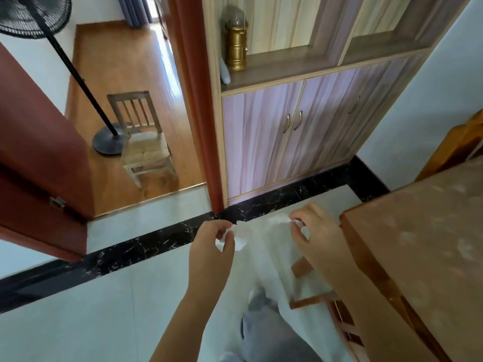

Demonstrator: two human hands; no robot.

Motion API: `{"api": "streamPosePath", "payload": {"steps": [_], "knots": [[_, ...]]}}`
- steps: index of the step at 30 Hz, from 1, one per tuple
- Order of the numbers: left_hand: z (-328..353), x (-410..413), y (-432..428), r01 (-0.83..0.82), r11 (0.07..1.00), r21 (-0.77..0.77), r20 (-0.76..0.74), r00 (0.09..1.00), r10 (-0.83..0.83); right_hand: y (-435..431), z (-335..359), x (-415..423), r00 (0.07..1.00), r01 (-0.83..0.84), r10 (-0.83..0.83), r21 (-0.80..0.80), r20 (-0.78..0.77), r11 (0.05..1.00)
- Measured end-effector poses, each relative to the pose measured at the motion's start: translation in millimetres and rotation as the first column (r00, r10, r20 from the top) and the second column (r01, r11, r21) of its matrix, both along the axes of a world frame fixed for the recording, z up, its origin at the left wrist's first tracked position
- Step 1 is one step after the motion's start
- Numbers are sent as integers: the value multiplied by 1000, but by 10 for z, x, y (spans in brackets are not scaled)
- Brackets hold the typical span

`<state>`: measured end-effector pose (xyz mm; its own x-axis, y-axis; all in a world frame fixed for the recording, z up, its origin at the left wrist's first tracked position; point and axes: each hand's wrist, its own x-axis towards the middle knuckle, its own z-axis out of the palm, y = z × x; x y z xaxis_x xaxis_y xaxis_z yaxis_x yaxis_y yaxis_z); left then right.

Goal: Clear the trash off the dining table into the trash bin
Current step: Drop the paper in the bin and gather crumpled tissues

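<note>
I stand beside the dining table (423, 231), my 2 hands raised in front of me over the pale floor (104, 322), just left of the table's near corner. My left hand (211, 246) pinches a crumpled white scrap of tissue (239, 242) between thumb and fingers; my right hand (313, 231), touching the table's edge, pinches a smaller white wad (298, 223). Between them a thin, translucent white bag (264, 257) seems to hang, blurred and hard to read. No trash bin shows in view. The scraps look light, soft and ragged, and my grip on each is only a fingertip hold, so a piece could slip loose and drop to the floor, or the flimsy film could tear if I pull my hands apart. Beyond the table's corner stand a cabinet (300, 131) and an open doorway with a small wooden chair (143, 142).
</note>
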<state>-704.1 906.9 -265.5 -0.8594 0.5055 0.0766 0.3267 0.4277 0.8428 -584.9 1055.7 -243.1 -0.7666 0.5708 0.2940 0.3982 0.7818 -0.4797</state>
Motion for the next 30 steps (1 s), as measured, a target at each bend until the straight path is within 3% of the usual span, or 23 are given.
{"api": "streamPosePath", "payload": {"steps": [8, 17, 21, 27, 30], "knots": [[64, -1066, 1437, 192, 981, -18, -62, 979, -193, 1322, -139, -966, 992, 108, -110, -38, -65, 993], [347, -1680, 3343, 499, 867, 2, -189, 851, -489, 2723, 23, -1199, 914, 402, -402, -2, -50, 916], [248, -1619, 4163, 659, 752, 6, -130, 746, -653, 3208, 30, -1024, 830, 558, -557, 25, -36, 830], [253, -1514, 5527, 847, 529, 61, -213, 529, -822, 3998, 68, -830, 597, 803, -800, 44, -61, 595], [230, -1403, 6104, 894, 436, 105, -190, 449, -873, 4307, 108, -757, 524, 851, -850, 69, -54, 520]]}}
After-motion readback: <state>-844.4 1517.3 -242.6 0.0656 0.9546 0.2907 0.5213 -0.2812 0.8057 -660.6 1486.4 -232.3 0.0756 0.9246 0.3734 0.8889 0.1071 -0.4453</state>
